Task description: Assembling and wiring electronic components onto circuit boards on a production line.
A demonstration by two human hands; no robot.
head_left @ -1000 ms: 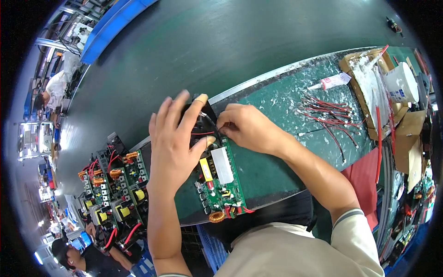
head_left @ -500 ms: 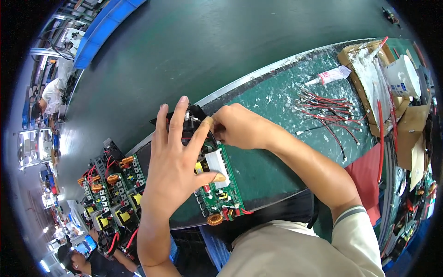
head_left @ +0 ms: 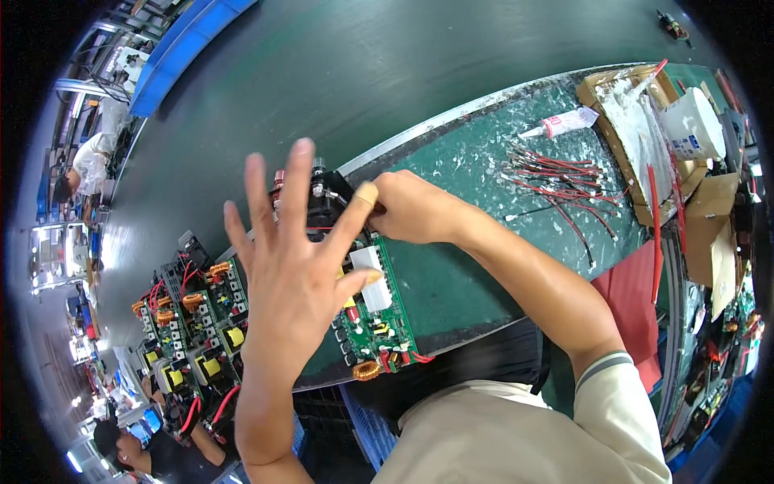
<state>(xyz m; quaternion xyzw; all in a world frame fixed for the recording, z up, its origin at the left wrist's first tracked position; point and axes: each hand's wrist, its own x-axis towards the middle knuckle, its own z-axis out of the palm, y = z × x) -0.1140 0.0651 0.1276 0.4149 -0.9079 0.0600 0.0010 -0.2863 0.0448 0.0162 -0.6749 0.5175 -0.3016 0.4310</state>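
across my view runs the green bench (head_left: pixel 459 286), with other boards (head_left: pixel 205 310) off to the left. the circuit board (head_left: pixel 367 319) i am working on lies left of the middle, lengthwise from near to far, its near end at the bench's near edge. my left hand (head_left: pixel 292 282) is spread wide over the board's left side, gripping nothing that i can see; whether its thumb presses the white block (head_left: pixel 372 286) or hovers, i cannot tell. my right hand (head_left: pixel 413 210) has its fingers curled in at the board's far right corner, and what they pinch, if anything, is hidden. just beyond that end sits the black panel (head_left: pixel 324 213), partly behind my left fingers. to do this well, i would steady the board by its edges, keep pressure off the small parts, and work the far corner with light, even force. turning the left hand aside would clear my sight of the join. the loose wires (head_left: pixel 564 181) and glue tube (head_left: pixel 567 123) lie far right, safely apart from my elbow.
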